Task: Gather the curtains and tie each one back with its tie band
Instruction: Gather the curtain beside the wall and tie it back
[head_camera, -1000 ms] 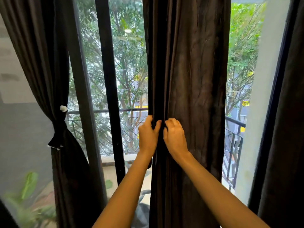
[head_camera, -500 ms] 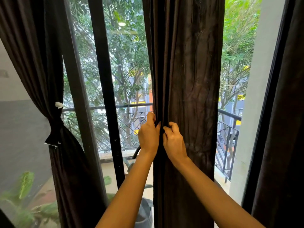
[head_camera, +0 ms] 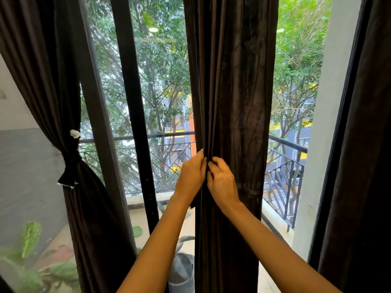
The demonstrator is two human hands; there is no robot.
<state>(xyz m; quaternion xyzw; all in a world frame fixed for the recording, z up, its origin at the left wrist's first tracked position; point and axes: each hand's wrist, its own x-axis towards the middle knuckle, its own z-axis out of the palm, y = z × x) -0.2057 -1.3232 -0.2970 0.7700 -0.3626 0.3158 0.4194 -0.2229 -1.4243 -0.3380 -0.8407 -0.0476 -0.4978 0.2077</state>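
Note:
A dark brown middle curtain (head_camera: pixel 237 106) hangs straight down in front of the window. My left hand (head_camera: pixel 191 178) grips its left edge folds at waist height, and my right hand (head_camera: pixel 222 182) pinches the folds just beside it, fingers curled into the cloth. The two hands touch. At the left, another dark curtain (head_camera: pixel 42 66) is gathered and held by its dark tie band (head_camera: pixel 70 166), knotted, with a white tag end below. A third dark curtain (head_camera: pixel 364 144) hangs loose at the far right. No tie band shows on the middle curtain.
A black window frame post (head_camera: pixel 135 115) stands left of the middle curtain. Behind the glass are a balcony railing (head_camera: pixel 283 163), trees and a grey pot (head_camera: pixel 182 271) low down. A white wall pillar (head_camera: pixel 330 123) stands right of the middle curtain.
Both hands have stayed on the middle curtain's left folds, closing slightly tighter together. The curtain looks a little narrower, and the view has shifted slightly upward.

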